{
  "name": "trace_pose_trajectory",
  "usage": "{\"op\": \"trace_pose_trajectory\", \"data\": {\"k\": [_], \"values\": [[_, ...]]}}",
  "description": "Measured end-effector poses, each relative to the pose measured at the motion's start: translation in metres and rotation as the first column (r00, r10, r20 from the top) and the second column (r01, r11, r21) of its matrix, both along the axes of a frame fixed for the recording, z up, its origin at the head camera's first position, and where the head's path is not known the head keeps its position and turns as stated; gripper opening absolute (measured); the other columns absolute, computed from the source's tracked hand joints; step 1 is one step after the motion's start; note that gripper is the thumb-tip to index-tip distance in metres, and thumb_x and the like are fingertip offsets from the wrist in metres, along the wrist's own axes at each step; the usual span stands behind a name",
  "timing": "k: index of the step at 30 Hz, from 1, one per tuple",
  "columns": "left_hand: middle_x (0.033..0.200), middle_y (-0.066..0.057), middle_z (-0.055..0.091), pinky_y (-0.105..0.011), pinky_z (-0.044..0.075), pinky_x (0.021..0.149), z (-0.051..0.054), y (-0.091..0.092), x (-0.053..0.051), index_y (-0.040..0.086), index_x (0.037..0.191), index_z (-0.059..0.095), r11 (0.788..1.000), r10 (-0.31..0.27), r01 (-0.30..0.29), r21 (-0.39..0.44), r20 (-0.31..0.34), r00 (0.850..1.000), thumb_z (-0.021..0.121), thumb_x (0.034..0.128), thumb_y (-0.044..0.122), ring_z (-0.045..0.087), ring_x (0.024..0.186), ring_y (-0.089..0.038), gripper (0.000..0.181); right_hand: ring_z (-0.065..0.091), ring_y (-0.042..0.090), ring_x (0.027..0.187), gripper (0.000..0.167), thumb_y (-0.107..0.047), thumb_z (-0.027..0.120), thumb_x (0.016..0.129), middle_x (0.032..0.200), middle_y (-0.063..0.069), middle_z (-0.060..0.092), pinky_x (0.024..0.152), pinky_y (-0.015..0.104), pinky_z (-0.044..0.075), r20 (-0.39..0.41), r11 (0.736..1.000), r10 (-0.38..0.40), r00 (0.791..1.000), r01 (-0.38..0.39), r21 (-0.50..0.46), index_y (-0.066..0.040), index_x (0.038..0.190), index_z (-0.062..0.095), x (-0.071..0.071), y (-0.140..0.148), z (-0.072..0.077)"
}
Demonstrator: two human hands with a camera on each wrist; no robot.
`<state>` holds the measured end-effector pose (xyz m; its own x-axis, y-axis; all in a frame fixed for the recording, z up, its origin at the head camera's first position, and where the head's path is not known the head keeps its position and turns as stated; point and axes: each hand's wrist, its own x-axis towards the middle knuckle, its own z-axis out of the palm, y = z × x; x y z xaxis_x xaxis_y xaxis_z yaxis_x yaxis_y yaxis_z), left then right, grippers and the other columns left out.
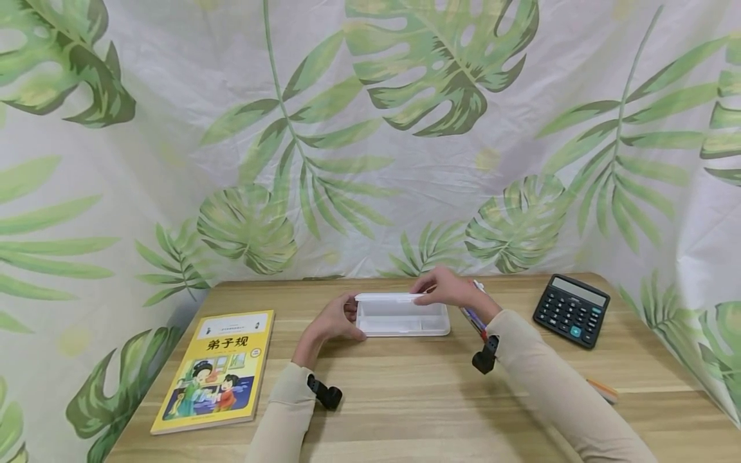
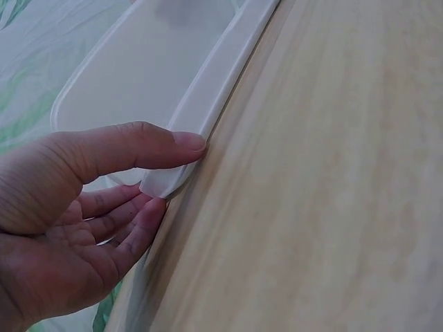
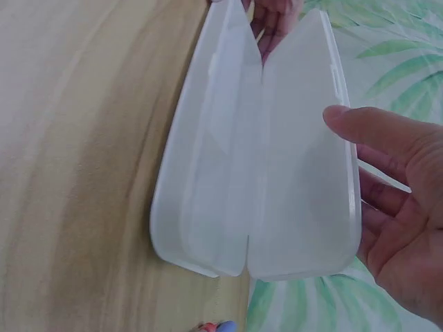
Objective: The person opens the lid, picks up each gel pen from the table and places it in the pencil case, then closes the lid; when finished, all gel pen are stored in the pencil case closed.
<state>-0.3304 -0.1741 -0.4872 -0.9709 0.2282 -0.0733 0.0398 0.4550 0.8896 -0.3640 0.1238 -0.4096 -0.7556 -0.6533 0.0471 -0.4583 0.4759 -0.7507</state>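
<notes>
The case [image 1: 399, 328] sits near the middle of the table [image 1: 405, 405], its lid [image 1: 384, 298] raised along the 12 o'clock side. The left hand [image 1: 336, 318] grips the case's 9 o'clock end: thumb on the near rim, fingers curled round the end, some fingertips hidden behind it. The right hand [image 1: 448, 287], at 2 o'clock, pinches the lid's edge, thumb on its inner face; the other fingers pass behind the lid, and their tips are out of sight. Low shapes inside the case are hard to make out.

At 3 o'clock, just beside the case, lie pens [image 1: 473, 319], partly covered by the right forearm; the right wrist view catches only red and blue tips, cut off at 6 o'clock. Farther out at 3 o'clock is the calculator [image 1: 572, 310], its keys too small to read. An orange thing [image 1: 603, 390] at 4 o'clock is half hidden by the sleeve [image 1: 561, 379]; what it is, I cannot tell. The book [image 1: 260, 373] lies at 8 o'clock.
</notes>
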Motion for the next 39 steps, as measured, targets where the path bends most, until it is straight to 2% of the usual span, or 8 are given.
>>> {"op": "trace_pose_trajectory", "data": {"k": [4, 10, 18, 24, 28, 31, 34, 39], "values": [[0.129, -0.019, 0.06, -0.043, 0.051, 0.104, 0.0, 0.0, 0.0, -0.002, 0.136, 0.053, 1.0, 0.006, -0.006, 0.0, 0.0, 1.0, 0.091, 0.0594, -0.01, 0.058, 0.12, -0.03, 0.086, 0.072, 0.02, 0.095, 0.017, -0.011, 0.076, 0.09, 0.102, 0.011, 0.077, 0.082, 0.03, 0.059, -0.028, 0.995, -0.096, 0.995, 0.097, 0.0, -0.002, 0.104, 0.077, -0.005, -0.001, 0.003], [0.129, -0.019, 0.06, -0.042, 0.051, 0.104, 0.0, 0.0, 0.001, -0.001, 0.137, 0.053, 1.0, 0.024, -0.025, -0.01, -0.003, 1.0, 0.092, 0.0593, -0.008, 0.058, 0.119, -0.03, 0.087, 0.068, 0.011, 0.083, 0.016, -0.014, 0.079, 0.088, 0.094, 0.009, 0.077, 0.075, 0.027, 0.056, -0.058, 0.964, -0.253, 0.966, 0.246, -0.098, -0.003, 0.1, 0.078, -0.016, -0.004, 0.002], [0.129, -0.019, 0.06, -0.044, 0.05, 0.106, -0.001, 0.0, 0.0, 0.001, 0.134, 0.055, 0.999, 0.037, -0.037, -0.001, 0.011, 0.999, 0.092, 0.0587, -0.008, 0.058, 0.12, -0.031, 0.085, 0.067, 0.012, 0.082, 0.02, -0.011, 0.077, 0.09, 0.098, 0.015, 0.076, 0.076, 0.025, 0.055, -0.027, 0.931, -0.31, 0.95, 0.298, -0.212, 0.001, 0.105, 0.077, -0.028, -0.003, -0.003], [0.129, -0.019, 0.059, -0.043, 0.051, 0.105, 0.0, 0.0, 0.001, 0.0, 0.133, 0.054, 1.0, 0.026, -0.026, 0.01, 0.001, 1.0, 0.092, 0.0585, -0.009, 0.057, 0.12, -0.03, 0.084, 0.07, 0.021, 0.092, 0.024, -0.012, 0.072, 0.094, 0.109, 0.022, 0.074, 0.081, 0.024, 0.055, 0.016, 0.901, -0.342, 0.939, 0.333, -0.277, 0.003, 0.113, 0.074, -0.036, 0.001, -0.011], [0.128, -0.018, 0.059, -0.043, 0.051, 0.105, 0.001, 0.0, 0.002, 0.0, 0.132, 0.055, 1.0, 0.021, -0.021, 0.018, 0.001, 1.0, 0.092, 0.0582, -0.009, 0.057, 0.119, -0.03, 0.083, 0.067, 0.033, 0.111, 0.03, -0.013, 0.069, 0.097, 0.123, 0.024, 0.07, 0.094, 0.034, 0.054, 0.052, 0.875, -0.374, 0.926, 0.371, -0.312, 0.006, 0.12, 0.07, -0.039, 0.004, -0.018], [0.128, -0.018, 0.059, -0.042, 0.051, 0.105, 0.0, 0.0, 0.002, 0.0, 0.131, 0.056, 1.0, 0.022, -0.022, 0.013, 0.003, 1.0, 0.093, 0.0584, -0.008, 0.057, 0.119, -0.029, 0.082, 0.061, 0.038, 0.122, 0.032, -0.012, 0.067, 0.099, 0.129, 0.025, 0.067, 0.103, 0.041, 0.05, 0.074, 0.854, -0.395, 0.916, 0.395, -0.338, 0.006, 0.124, 0.068, -0.04, 0.007, -0.023], [0.127, -0.017, 0.059, -0.042, 0.051, 0.104, 0.0, 0.001, 0.002, 0.001, 0.131, 0.056, 1.0, 0.022, -0.022, 0.002, 0.003, 1.0, 0.093, 0.059, -0.007, 0.057, 0.118, -0.029, 0.081, 0.06, 0.035, 0.124, 0.032, -0.014, 0.066, 0.1, 0.13, 0.024, 0.067, 0.102, 0.034, 0.05, 0.097, 0.837, -0.411, 0.907, 0.417, -0.354, 0.005, 0.125, 0.068, -0.044, 0.01, -0.03], [0.128, -0.017, 0.059, -0.042, 0.051, 0.104, 0.0, 0.001, 0.002, 0.002, 0.132, 0.055, 1.0, 0.025, -0.025, -0.006, 0.005, 1.0, 0.093, 0.0599, -0.007, 0.057, 0.118, -0.029, 0.082, 0.059, 0.027, 0.124, 0.033, -0.018, 0.066, 0.1, 0.133, 0.019, 0.067, 0.09, 0.018, 0.049, 0.159, 0.811, -0.438, 0.885, 0.465, -0.355, 0.0, 0.127, 0.07, -0.049, 0.013, -0.037]]}}
